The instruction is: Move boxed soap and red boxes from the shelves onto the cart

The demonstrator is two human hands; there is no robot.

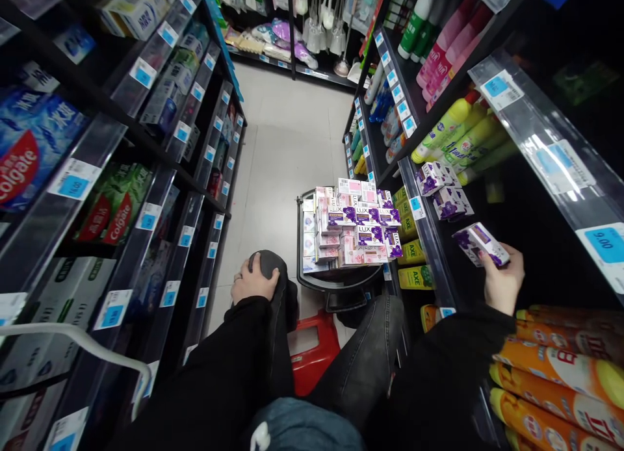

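Observation:
My right hand (507, 279) reaches over the right-hand shelf, closed around a white and purple LUX soap box (481, 244). Just beyond it, a small group of similar soap boxes (446, 194) stands on the same shelf, beside yellow-green bottles. My left hand (254, 281) rests on my left knee, fingers spread over the dark trousers, holding nothing. Between my knees and the right shelf, a black basket (336, 283) is piled high with LUX soap boxes (369, 235), some purple and white, others pink and white.
A red stool (314, 353) shows between my legs. Toothpaste boxes (114, 204) fill the left shelves. Orange bottles (556, 366) lie near my right forearm, and yellow AXE packs (414, 277) sit below the shelf edge. The tiled aisle floor (287, 132) runs ahead to hanging brushes (322, 28).

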